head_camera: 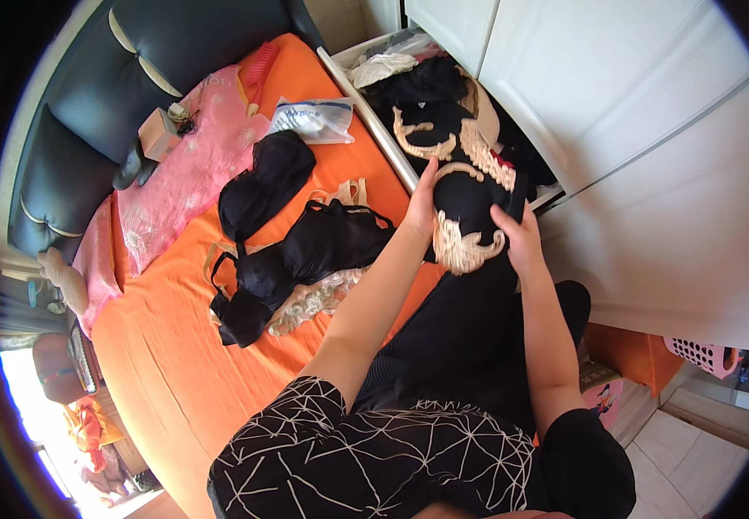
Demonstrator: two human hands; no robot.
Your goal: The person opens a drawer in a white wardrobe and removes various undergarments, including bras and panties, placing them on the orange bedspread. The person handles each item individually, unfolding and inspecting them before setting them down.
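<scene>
Both my hands hold a black bra (pixel 462 200) with cream lace trim, spread between them over my lap. My left hand (pixel 422 202) grips its left edge, and my right hand (pixel 522 241) has the other side, thumb over the fabric. Just beyond, an open white drawer (pixel 384 133) holds a black garment with cream trim (pixel 421 150), a white lacy piece (pixel 384 69) and more dark clothing. To my left, black bras (pixel 332 240) lie on the orange bedsheet (pixel 173 344), with cream lace (pixel 316 303) showing beneath them. Another folded black garment (pixel 267 181) rests farther up the bed.
White wardrobe doors (pixel 614 84) stand along the right, above the drawer. On the bed are a clear zip bag (pixel 315 120) bearing writing, a pink pillow (pixel 199 168), a small box (pixel 158 135) and a red comb-like object (pixel 259 68). A dark padded headboard (pixel 173 45) borders the far side.
</scene>
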